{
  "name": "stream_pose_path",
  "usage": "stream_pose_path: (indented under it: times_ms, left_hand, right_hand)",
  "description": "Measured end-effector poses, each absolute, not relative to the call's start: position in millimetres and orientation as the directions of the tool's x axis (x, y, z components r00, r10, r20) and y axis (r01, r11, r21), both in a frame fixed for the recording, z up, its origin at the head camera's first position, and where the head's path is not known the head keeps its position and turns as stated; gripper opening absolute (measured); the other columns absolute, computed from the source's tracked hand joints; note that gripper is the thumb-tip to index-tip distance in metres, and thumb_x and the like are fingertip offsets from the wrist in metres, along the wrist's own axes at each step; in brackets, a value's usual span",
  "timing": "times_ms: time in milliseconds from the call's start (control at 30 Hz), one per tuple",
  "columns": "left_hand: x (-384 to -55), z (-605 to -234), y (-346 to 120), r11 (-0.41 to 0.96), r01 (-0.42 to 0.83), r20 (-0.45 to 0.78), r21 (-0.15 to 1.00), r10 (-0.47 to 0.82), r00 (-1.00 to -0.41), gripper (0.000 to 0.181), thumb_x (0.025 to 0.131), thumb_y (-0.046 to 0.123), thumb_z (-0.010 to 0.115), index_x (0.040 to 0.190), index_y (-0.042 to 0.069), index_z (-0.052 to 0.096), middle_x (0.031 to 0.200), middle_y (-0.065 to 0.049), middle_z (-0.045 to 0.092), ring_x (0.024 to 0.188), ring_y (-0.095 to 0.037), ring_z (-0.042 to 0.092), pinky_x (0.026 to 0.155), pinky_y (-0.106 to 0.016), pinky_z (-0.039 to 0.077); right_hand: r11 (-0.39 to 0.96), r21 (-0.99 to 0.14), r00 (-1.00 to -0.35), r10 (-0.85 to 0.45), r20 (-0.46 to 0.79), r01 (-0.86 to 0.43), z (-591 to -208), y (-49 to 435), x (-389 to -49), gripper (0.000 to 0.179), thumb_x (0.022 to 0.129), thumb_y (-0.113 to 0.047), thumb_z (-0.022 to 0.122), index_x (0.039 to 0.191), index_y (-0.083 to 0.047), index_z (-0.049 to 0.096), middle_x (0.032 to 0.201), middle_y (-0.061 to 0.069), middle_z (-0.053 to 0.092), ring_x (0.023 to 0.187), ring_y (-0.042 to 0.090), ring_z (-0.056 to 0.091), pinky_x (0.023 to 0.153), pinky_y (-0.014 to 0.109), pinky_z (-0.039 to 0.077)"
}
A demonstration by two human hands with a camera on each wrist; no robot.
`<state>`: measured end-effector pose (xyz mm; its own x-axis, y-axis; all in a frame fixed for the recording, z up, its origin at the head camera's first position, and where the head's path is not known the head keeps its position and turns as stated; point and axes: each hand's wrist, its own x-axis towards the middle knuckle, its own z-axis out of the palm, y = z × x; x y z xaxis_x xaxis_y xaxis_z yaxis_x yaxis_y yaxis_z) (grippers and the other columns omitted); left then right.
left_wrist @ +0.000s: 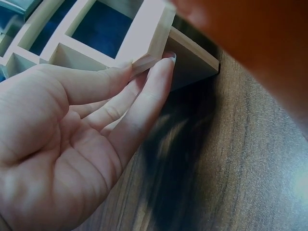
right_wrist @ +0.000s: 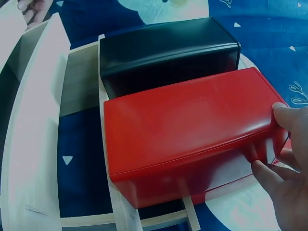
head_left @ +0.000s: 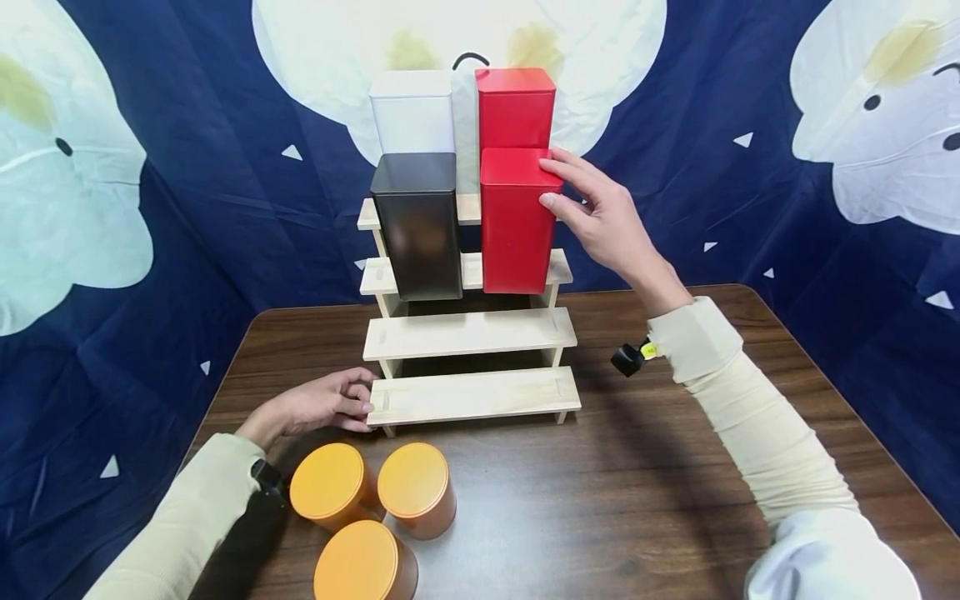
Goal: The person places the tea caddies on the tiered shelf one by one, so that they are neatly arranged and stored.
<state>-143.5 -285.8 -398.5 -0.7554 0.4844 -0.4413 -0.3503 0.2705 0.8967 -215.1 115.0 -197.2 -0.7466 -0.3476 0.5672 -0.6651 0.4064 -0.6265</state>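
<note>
Fingers point(left_wrist: 151, 91) pinching shelf point(left_wrist: 144, 33), left palm point(left_wrist: 62, 168), left wrist view only

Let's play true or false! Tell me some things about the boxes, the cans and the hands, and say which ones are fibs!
1. The right hand holds the front red box. True.
2. The white box is in front of the black box. False: the white box is behind the black box.
3. Three orange cans sit on the table. True.
4. The left hand holds a can. False: the left hand pinches a corner of the wooden shelf.
</note>
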Motion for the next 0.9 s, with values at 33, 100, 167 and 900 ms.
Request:
stream_pose_path:
  times_ms: [33, 100, 167, 900]
  left_hand:
    - [-143.4, -398.7, -285.9, 0.273, -0.349, -0.441, 0.897, 0.484, -0.756, 0.048, 0.093, -0.002, 0.055, 0.132, -0.004, 0.027, 0.096, -0.009, 0.055, 0.088, -0.021, 0.063, 0.084, -0.042, 0.058]
    - [-143.0, -398.5, -285.9, 0.273, -0.349, -0.441, 0.897, 0.484, -0.756, 0.049, 0.093, -0.001, 0.055, 0.132, -0.004, 0.027, 0.096, -0.008, 0.056, 0.088, -0.021, 0.063, 0.085, -0.042, 0.058]
    - [-142.7, -398.2, -285.8, 0.275, -0.345, -0.440, 0.897, 0.484, -0.757, 0.049, 0.093, -0.001, 0.055, 0.133, -0.004, 0.026, 0.096, -0.008, 0.056, 0.088, -0.020, 0.063, 0.085, -0.042, 0.058]
    - [-143.7, -396.9, -286.1, 0.262, -0.358, -0.444, 0.896, 0.488, -0.752, 0.049, 0.092, -0.002, 0.055, 0.132, -0.004, 0.026, 0.098, -0.010, 0.056, 0.089, -0.021, 0.063, 0.086, -0.044, 0.057]
  right_hand:
    - [0.405, -0.629, -0.748, -0.346, 0.566, -0.664, -197.6, 114.6, -215.5, 0.046, 0.094, -0.011, 0.059, 0.138, -0.006, 0.050, 0.148, 0.009, 0.043, 0.130, 0.020, 0.047, 0.096, 0.031, 0.053]
    - [0.405, -0.632, -0.750, -0.343, 0.565, -0.661, -197.7, 114.0, -215.7, 0.046, 0.094, -0.012, 0.059, 0.138, -0.006, 0.049, 0.148, 0.008, 0.042, 0.131, 0.019, 0.046, 0.097, 0.032, 0.052]
    - [0.402, -0.636, -0.752, -0.344, 0.562, -0.659, -198.3, 113.7, -216.5, 0.046, 0.094, -0.012, 0.058, 0.139, -0.007, 0.048, 0.149, 0.008, 0.041, 0.133, 0.018, 0.044, 0.098, 0.032, 0.051]
    - [0.375, -0.652, -0.748, -0.418, 0.515, -0.659, -199.7, 111.8, -219.3, 0.050, 0.098, -0.008, 0.049, 0.145, 0.000, 0.034, 0.156, 0.012, 0.025, 0.141, 0.020, 0.032, 0.109, 0.036, 0.041]
